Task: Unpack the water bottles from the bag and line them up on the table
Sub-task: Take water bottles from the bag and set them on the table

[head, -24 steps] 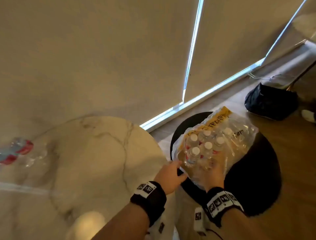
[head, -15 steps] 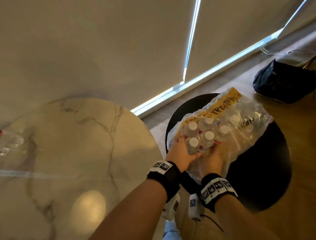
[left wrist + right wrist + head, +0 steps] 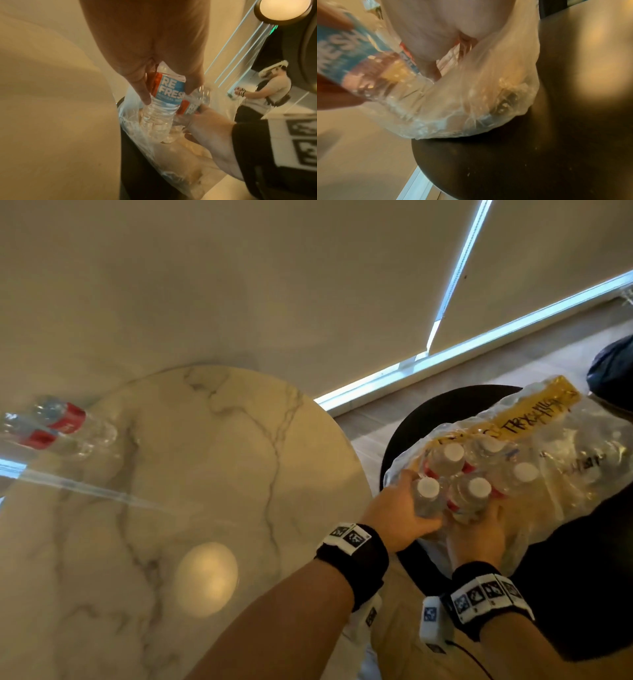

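A clear plastic bag [image 3: 565, 474] with a yellow strip lies open on a black round stool [image 3: 582, 577] and holds several white-capped water bottles. My left hand [image 3: 400, 508] grips the nearest-left bottle [image 3: 426, 498] by its body; in the left wrist view its fingers wrap the red and blue label of this bottle [image 3: 164, 93]. My right hand [image 3: 479, 529] grips the bottle beside it [image 3: 469, 498], seen in the left wrist view as the second bottle [image 3: 192, 106]. Two more bottles [image 3: 58, 426] stand at the far left of the marble table [image 3: 205, 474].
The round marble table is to the left of the stool, with a narrow gap between them. A dark bag [image 3: 613, 371] lies on the wooden floor at the far right. Another person [image 3: 267, 92] stands in the background. A blind-covered window [image 3: 308, 285] is behind.
My left hand moved from the bag's edge into the bag and closed round a bottle. The right hand stayed at the bag on its bottle. The view swung left, showing the table's bottles.
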Motion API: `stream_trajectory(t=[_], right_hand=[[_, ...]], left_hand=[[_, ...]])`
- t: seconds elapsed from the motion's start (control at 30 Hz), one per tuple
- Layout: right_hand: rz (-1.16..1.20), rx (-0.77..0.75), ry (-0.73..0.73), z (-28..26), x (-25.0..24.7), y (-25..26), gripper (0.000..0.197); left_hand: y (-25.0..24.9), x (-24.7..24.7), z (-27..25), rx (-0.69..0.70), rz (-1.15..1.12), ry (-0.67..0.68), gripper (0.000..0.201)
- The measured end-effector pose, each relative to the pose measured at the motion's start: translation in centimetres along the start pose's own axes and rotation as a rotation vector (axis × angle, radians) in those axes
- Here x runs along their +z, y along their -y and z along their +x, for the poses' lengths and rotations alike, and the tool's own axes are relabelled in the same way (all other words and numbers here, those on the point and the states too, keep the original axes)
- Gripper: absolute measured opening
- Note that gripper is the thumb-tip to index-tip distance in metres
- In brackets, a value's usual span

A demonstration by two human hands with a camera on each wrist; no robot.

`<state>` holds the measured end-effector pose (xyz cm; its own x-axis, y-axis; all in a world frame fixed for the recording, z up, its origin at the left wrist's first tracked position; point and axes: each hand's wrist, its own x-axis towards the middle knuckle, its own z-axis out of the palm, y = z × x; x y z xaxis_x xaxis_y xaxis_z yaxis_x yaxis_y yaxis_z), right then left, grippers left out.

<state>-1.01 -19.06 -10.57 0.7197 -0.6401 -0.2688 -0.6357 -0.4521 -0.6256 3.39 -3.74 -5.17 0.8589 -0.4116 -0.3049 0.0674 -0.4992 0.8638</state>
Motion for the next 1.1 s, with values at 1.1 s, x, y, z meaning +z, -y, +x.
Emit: stream_trajectory(t=[1.1], right_hand=[[0.005,-0.532,0.704,-30.5,18.7,21.4,0.084]], left_hand=[[19.1,-30.7,-30.4,-0.491,0.096,-0.415,0.082]])
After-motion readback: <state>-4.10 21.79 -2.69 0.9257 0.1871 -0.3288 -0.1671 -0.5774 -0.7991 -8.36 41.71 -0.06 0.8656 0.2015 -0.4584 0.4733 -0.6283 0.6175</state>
